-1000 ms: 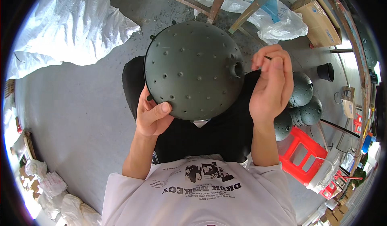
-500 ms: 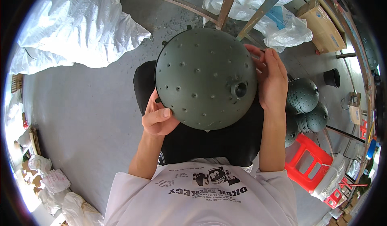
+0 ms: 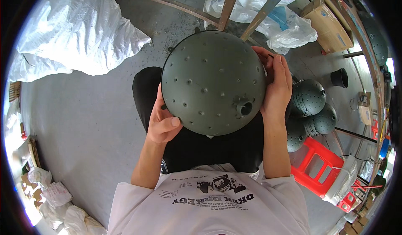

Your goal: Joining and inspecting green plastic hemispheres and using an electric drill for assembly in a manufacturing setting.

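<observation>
Head view shows a dark green studded dome (image 3: 211, 82) resting over the seated person's lap, its short spout (image 3: 243, 107) turned up toward the camera. The left hand (image 3: 163, 124) props the dome's lower left rim with thumb on top, while the right hand (image 3: 276, 86) clasps its right edge, steadying it. Right of the dome, similar domes (image 3: 312, 109) lie stacked on the floor beside a red stool (image 3: 316, 168).

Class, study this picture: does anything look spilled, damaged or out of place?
Yes: small dark bits lie scattered on the grey floor beyond the studded dome, like spilled parts. The dome held by the left hand and right hand looks undamaged.
</observation>
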`<action>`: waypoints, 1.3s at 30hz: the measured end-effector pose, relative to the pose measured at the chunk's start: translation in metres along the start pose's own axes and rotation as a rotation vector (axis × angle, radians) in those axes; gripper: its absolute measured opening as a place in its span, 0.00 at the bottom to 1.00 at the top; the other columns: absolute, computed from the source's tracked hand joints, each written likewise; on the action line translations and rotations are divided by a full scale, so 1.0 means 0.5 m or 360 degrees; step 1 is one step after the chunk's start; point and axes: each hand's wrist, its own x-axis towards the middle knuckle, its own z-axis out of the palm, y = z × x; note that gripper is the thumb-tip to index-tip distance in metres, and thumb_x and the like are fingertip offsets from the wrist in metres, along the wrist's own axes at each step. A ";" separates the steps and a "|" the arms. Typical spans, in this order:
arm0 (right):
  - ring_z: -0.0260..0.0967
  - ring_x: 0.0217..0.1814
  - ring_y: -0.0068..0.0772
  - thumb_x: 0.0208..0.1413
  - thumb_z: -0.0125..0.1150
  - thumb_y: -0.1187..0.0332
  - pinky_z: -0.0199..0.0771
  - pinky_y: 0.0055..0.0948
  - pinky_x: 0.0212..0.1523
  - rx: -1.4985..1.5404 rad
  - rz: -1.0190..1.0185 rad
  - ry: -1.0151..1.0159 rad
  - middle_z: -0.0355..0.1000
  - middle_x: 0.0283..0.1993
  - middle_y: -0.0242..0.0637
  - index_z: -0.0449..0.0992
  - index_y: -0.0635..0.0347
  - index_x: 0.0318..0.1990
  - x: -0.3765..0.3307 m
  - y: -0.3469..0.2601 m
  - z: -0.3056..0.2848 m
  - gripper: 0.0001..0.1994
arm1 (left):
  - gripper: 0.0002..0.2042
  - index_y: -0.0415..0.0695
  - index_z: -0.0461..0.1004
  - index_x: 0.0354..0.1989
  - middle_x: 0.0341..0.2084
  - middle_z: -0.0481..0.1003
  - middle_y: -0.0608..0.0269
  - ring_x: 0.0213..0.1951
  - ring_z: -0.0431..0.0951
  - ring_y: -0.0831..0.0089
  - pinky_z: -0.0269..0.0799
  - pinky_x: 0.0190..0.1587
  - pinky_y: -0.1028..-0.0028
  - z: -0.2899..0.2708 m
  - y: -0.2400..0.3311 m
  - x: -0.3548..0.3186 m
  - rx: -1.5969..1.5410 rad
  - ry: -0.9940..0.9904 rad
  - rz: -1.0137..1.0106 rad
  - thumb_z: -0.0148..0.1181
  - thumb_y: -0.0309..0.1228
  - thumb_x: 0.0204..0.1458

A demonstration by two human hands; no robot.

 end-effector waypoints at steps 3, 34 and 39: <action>0.68 0.54 0.29 0.71 0.42 0.60 0.66 0.27 0.52 0.0025 -0.0077 0.0036 0.74 0.52 0.45 0.63 0.56 0.31 -0.001 -0.003 -0.010 0.15 | 0.49 0.44 0.44 0.73 0.62 0.63 0.58 0.64 0.64 0.65 0.61 0.65 0.62 -0.002 -0.008 -0.009 0.0366 0.0127 -0.0043 0.72 0.27 0.45; 0.55 0.36 0.18 0.69 0.41 0.65 0.59 0.19 0.42 -0.0612 -0.0534 -0.0075 0.76 0.48 0.42 0.67 0.63 0.33 -0.028 -0.002 -0.060 0.14 | 0.32 0.30 0.64 0.60 0.42 0.76 0.59 0.45 0.76 0.74 0.71 0.50 0.75 0.066 0.038 0.077 0.1009 0.0223 -0.0264 0.72 0.34 0.50; 0.59 0.39 0.16 0.69 0.42 0.65 0.60 0.19 0.44 -0.0371 -0.0395 -0.0230 0.77 0.47 0.40 0.68 0.66 0.33 -0.024 -0.003 -0.060 0.15 | 0.27 0.30 0.73 0.51 0.39 0.80 0.58 0.41 0.79 0.75 0.74 0.47 0.75 0.016 0.038 0.067 0.0412 0.0153 -0.0641 0.75 0.31 0.46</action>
